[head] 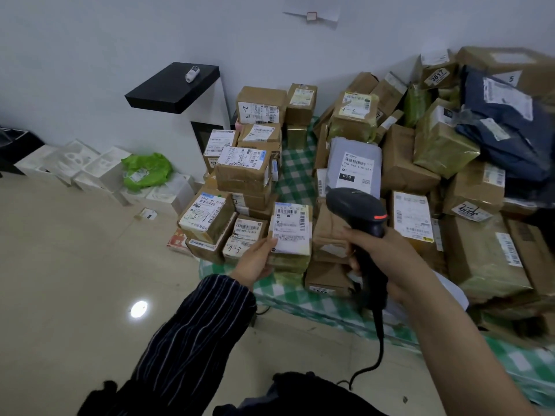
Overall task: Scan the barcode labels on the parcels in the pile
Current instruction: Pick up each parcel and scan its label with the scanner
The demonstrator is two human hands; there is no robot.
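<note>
Cardboard parcel [290,235] at the near edge of the pile [399,172] is being gripped by the left hand [255,261], barcode label [292,226] facing up; the right hand [390,256] is clasping the scanner [357,210] beside it. Scanning this parcel looks to be the step in hand, so the scanner is needing aim at that label

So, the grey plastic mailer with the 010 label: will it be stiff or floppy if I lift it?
Probably floppy: the grey mailer is a thin plastic bag, so it may sag when lifted. Its smooth film looks slippery. It looks flat, so it is likely light. It rests tilted among cardboard boxes and may slide if nudged.
</note>
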